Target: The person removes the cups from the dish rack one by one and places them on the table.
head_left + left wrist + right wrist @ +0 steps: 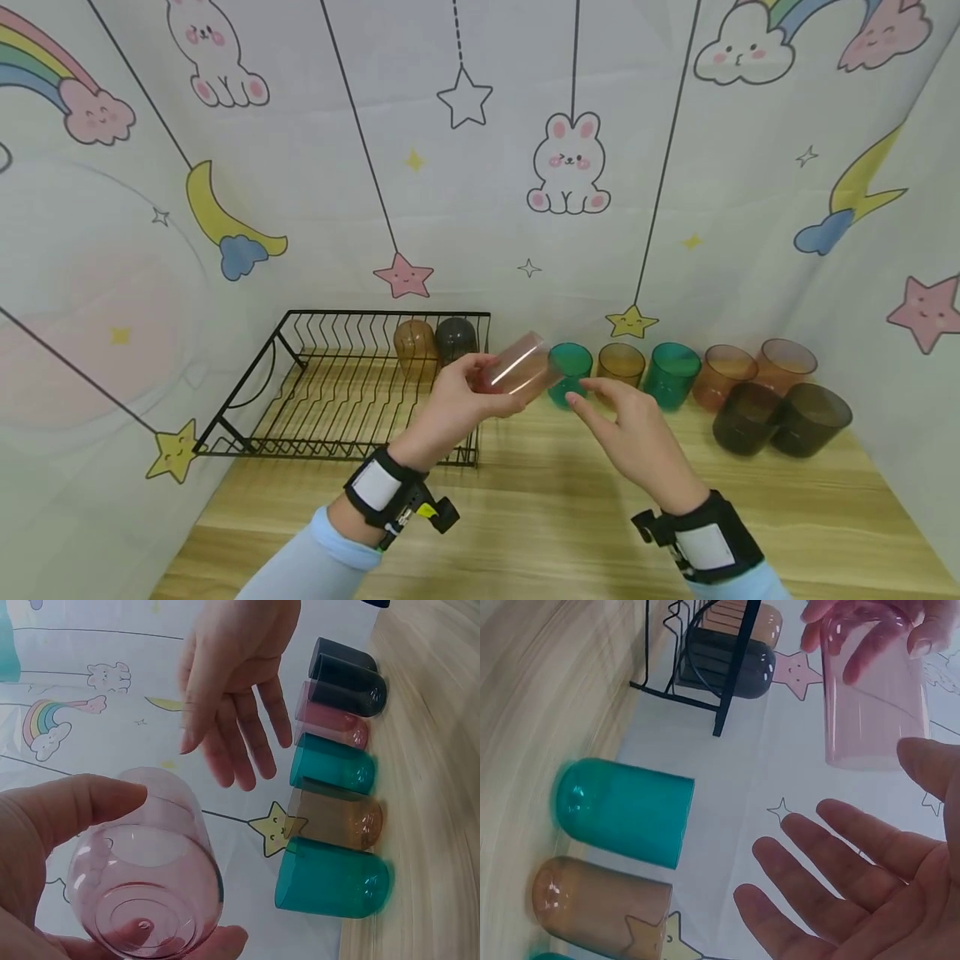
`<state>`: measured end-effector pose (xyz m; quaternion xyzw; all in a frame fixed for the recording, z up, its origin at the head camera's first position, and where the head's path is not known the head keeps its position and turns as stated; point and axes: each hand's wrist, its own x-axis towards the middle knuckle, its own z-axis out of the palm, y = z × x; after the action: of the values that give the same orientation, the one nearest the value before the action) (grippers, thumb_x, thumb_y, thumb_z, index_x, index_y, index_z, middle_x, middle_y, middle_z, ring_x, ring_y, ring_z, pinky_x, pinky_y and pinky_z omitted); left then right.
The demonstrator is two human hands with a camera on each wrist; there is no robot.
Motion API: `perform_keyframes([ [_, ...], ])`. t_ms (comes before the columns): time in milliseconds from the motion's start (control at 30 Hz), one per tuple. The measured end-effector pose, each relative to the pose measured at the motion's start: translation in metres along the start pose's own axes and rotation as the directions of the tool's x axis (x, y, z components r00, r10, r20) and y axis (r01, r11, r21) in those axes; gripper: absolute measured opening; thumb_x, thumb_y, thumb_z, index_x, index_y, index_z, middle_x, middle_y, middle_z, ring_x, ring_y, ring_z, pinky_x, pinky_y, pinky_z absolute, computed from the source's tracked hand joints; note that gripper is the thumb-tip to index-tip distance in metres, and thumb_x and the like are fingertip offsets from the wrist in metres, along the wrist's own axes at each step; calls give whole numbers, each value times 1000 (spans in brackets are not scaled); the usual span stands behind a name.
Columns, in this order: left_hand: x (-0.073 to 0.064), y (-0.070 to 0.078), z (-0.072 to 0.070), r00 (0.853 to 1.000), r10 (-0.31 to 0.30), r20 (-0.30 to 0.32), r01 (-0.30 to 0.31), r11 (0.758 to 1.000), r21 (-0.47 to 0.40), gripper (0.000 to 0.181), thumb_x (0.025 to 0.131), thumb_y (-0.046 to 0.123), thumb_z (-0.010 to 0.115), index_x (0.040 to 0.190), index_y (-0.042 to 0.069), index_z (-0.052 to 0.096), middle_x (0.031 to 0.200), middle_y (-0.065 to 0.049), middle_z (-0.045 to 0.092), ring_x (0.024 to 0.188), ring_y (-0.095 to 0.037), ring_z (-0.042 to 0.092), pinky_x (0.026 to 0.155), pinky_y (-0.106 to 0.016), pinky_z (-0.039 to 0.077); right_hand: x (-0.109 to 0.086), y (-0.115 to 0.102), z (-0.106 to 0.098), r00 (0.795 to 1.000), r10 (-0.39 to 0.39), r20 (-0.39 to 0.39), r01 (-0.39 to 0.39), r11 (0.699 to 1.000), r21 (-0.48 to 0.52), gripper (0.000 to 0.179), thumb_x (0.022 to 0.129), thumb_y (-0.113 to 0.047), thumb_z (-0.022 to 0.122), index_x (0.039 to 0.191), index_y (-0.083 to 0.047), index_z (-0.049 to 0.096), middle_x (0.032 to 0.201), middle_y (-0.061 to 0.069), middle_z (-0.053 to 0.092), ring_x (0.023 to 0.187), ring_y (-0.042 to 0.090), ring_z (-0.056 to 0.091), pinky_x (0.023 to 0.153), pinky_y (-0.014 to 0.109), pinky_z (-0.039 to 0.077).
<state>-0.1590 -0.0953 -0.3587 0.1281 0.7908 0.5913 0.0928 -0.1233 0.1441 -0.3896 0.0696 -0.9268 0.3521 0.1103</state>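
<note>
My left hand (459,407) grips a clear pink cup (519,365) by its base end, thumb on one side and fingers on the other. The cup is tilted above the table, its mouth pointing to the right. In the left wrist view the rounded base of the pink cup (146,900) faces the camera. My right hand (637,433) is close to the cup's mouth with fingers spread and nothing held. From the right wrist view, the right thumb (930,769) overlaps the cup's rim; whether it touches cannot be told.
A black wire rack (345,312) stands at the left, with an amber cup (415,342) and a dark grey cup (455,336) upside down inside. Right of it on the wooden table (540,517) stand teal cups (672,379), an amber cup (621,364), pinkish cups (784,362) and dark cups (813,422).
</note>
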Motion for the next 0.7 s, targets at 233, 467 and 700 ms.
perform_keyframes([
  [233,-1,-3,9,999,-43,21,43,999,7,75,66,40,83,130,21,48,117,0,57,105,-18,54,86,-33,49,4,-3,-1,998,56,39,-61,989,132,65,88,-67,39,132,-22,51,128,0,59,115,21,58,89,46,51],
  [467,-1,-5,14,999,-43,20,43,999,-1,73,67,40,82,128,21,48,111,-2,57,103,-18,54,85,-33,48,7,-5,0,999,40,36,-45,984,170,64,89,-65,40,131,-18,53,126,2,60,111,22,60,89,45,51],
  [700,-3,-5,20,998,-66,26,66,998,-7,75,66,42,82,129,21,47,116,0,55,106,-18,54,87,-34,49,10,-7,0,998,43,39,-50,978,201,63,90,-63,40,132,-18,52,129,5,59,116,26,57,93,51,48],
])
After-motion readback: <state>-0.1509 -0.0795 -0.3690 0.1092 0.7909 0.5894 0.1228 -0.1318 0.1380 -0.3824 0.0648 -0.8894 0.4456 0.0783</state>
